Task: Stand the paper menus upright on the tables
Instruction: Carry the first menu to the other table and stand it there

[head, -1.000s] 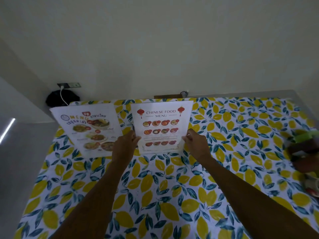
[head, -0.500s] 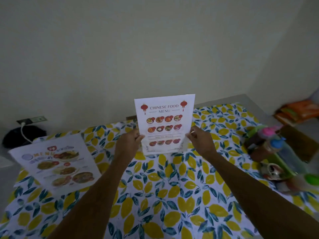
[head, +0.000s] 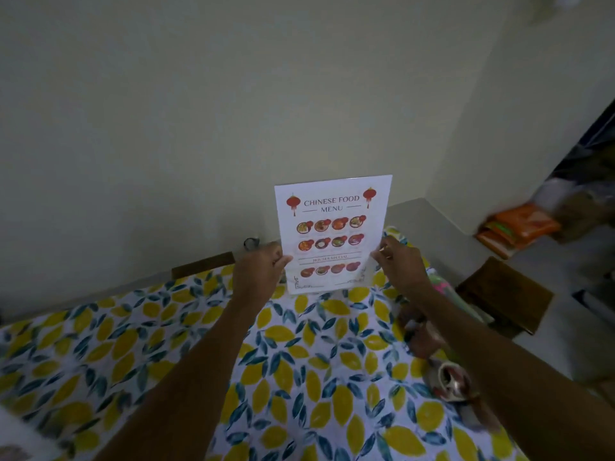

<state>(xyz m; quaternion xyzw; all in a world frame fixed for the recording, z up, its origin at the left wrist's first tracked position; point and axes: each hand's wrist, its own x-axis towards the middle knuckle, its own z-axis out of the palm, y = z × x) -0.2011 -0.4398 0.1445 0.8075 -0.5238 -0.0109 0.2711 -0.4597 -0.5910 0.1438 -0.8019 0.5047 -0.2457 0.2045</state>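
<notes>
two hands hold one paper menu upright above the far edge of the surface, which is covered in a cloth printed with yellow lemons and blue leaves. the left hand pinches the sheet's lower left edge, its fingers pressed onto the paper. the right hand pinches the lower right edge the same way. the sheet faces the camera, headed "chinese food menu" with red lanterns and rows of dish pictures. whether its bottom edge touches the cloth i cannot tell. behind it rises a plain pale wall. at the right edge of the surface lie some blurred items, partly hidden by the right forearm.
</notes>
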